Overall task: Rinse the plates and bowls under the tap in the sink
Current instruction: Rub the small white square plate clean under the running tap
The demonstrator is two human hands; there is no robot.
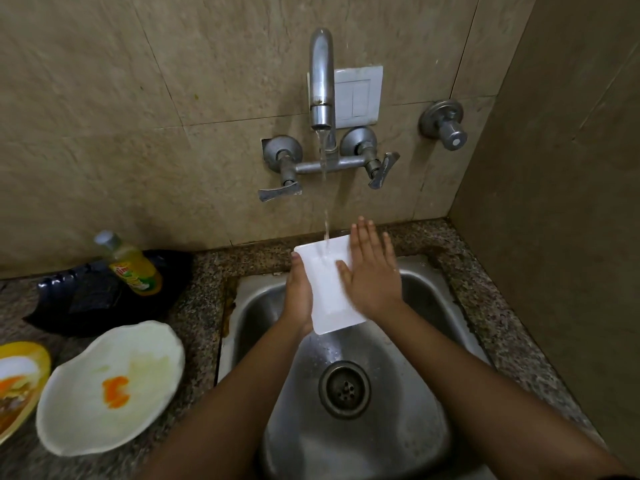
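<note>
Under the tap (322,81), left grip (299,296) holds the plate (327,292) (right grip (372,275) flat on it).

The tap (322,81) is on the wall behind the sink (427,306). Its water falls on a small plate (325,289) held over the back of the sink. The left hand (299,296) holds that plate's left edge. The right hand (372,275) lies flat on its right side. The drain (344,389) is in the sink's middle. Left of the sink lies a big plate (110,386), with a dish (19,382) further left. Behind them a bottle (133,263) stands by what may be a bag (93,299).
</note>
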